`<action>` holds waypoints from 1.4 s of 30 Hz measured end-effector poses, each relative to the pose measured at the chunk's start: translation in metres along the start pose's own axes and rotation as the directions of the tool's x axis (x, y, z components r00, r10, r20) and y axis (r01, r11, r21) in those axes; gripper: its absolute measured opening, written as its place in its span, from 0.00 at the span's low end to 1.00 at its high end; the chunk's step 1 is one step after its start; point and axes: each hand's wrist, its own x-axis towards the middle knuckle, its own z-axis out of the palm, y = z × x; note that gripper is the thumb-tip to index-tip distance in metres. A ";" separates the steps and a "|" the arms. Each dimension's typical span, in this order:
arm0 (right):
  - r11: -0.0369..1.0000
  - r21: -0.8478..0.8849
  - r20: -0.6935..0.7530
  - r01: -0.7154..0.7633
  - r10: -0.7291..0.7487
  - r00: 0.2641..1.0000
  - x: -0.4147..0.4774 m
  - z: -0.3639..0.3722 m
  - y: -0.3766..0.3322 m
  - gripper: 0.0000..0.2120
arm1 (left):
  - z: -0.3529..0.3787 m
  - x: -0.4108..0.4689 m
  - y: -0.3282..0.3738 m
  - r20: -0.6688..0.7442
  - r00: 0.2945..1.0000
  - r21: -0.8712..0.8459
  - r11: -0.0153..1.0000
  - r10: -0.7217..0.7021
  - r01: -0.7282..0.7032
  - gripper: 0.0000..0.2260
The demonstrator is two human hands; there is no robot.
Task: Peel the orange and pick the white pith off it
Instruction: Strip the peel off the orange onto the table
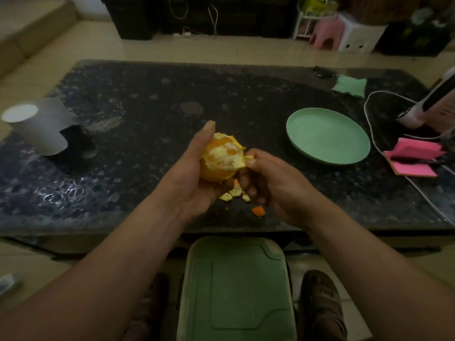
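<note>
Left hand (194,178) grips half-peeled orange (221,157); right hand (268,183) pinches its peel flap (247,159) above worktop (147,143).

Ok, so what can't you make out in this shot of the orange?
Head view: underside of the orange, covered by the left hand.
Head view: peel scraps, partly behind the right hand.
Head view: white device, cut off by the right edge.
Head view: dark object beside the green cloth, too small and dim.
</note>
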 end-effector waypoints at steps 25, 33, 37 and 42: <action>0.863 -0.505 -0.127 -0.037 -0.032 0.991 -0.003 0.008 0.001 0.22 | 0.005 0.002 -0.007 -0.061 0.998 -0.042 0.999 0.020 -0.022 0.21; 0.802 -0.587 -0.117 0.108 -0.217 0.969 -0.008 0.005 0.003 0.12 | 0.002 -0.001 -0.001 0.103 0.992 0.083 0.993 0.076 -0.085 0.24; 0.768 -0.636 -0.148 0.072 -0.213 0.966 -0.005 0.002 0.001 0.12 | 0.003 0.002 -0.002 0.165 0.980 0.180 0.974 0.112 -0.141 0.06; 0.750 -0.660 -0.180 0.052 -0.225 0.958 -0.003 0.004 0.002 0.12 | 0.007 0.003 -0.006 0.082 0.991 0.169 0.978 0.107 -0.120 0.17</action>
